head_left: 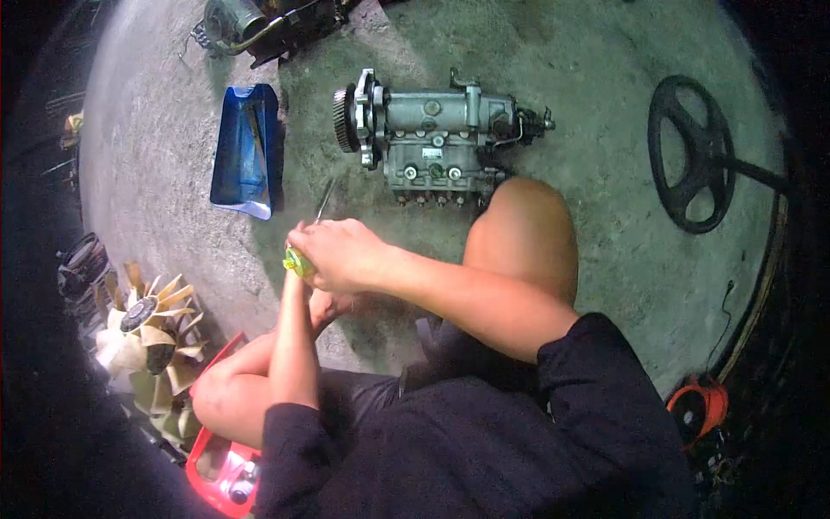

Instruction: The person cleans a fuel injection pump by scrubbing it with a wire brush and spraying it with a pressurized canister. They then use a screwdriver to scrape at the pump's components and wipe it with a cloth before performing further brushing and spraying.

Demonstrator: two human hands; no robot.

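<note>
My right hand (339, 251) is closed around a screwdriver-like tool with a yellow-green handle (298, 262). Its thin metal shaft (325, 199) points up and away, toward the floor between a blue dustpan-shaped tray and a metal pump. My left hand (297, 235) meets the right one at the tool, and its fingers are mostly hidden behind the right hand. Ahead lies the grey fuel injection pump (432, 143), with a toothed gear (344, 118) at its left end. Both hands are apart from it.
The blue tray (245, 156) holds a long thin rod. A steering wheel (692, 154) lies at right, a fan (147, 324) at left. Another engine part (251, 30) sits at top left. A red stool (201, 467) and an orange round object (699, 408) are lower down.
</note>
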